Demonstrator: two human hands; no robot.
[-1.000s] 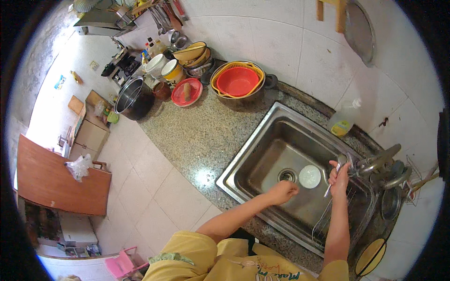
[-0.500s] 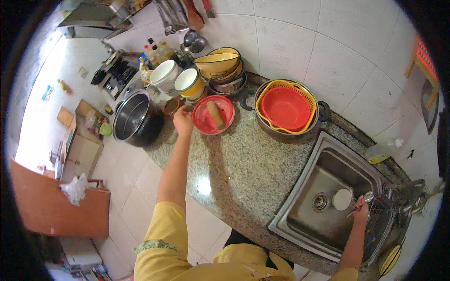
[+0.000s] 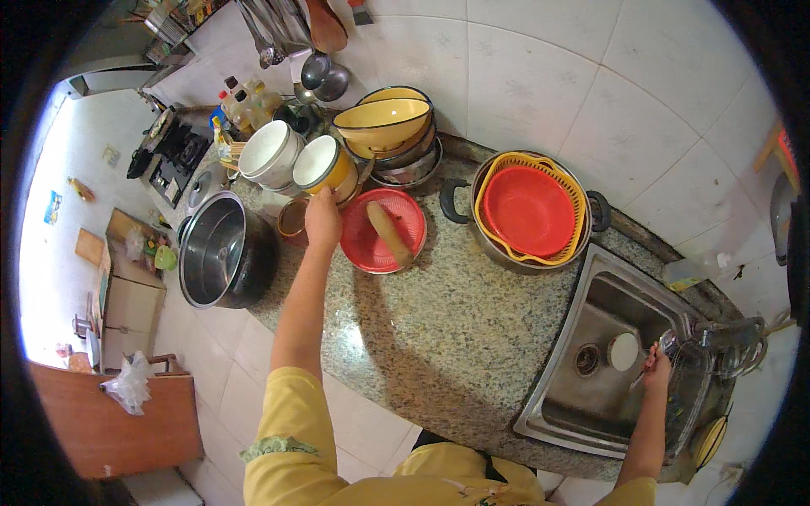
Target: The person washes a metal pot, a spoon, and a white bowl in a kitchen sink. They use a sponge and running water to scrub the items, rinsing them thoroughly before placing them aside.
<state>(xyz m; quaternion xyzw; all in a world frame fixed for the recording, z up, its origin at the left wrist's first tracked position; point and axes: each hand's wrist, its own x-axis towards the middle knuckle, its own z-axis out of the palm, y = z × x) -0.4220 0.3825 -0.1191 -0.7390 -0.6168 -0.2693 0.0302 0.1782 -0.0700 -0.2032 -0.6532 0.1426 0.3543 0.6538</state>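
Observation:
At the far side of the counter my left hand is closed, with its fingertips against the lower part of a yellow enamel mug that has a white inside. A thin, brownish, blade-like thing sticks up beside those fingers; whether they grip it is unclear. Just right of this hand, a red plastic basket holds a long pale-brown root vegetable. Over the sink's right side, my right hand is closed around the handle of a metal spoon. A round white dish lies by the drain.
A dark pot stands left of a small brown bowl. White bowls and yellow basins are stacked behind. A two-handled pot with yellow and red baskets stands near the steel sink. Ladles hang above.
My left hand has risen slightly, from beside the red basket to the enamel mug. My right hand stays over the sink with the spoon. The whole view has shifted a little.

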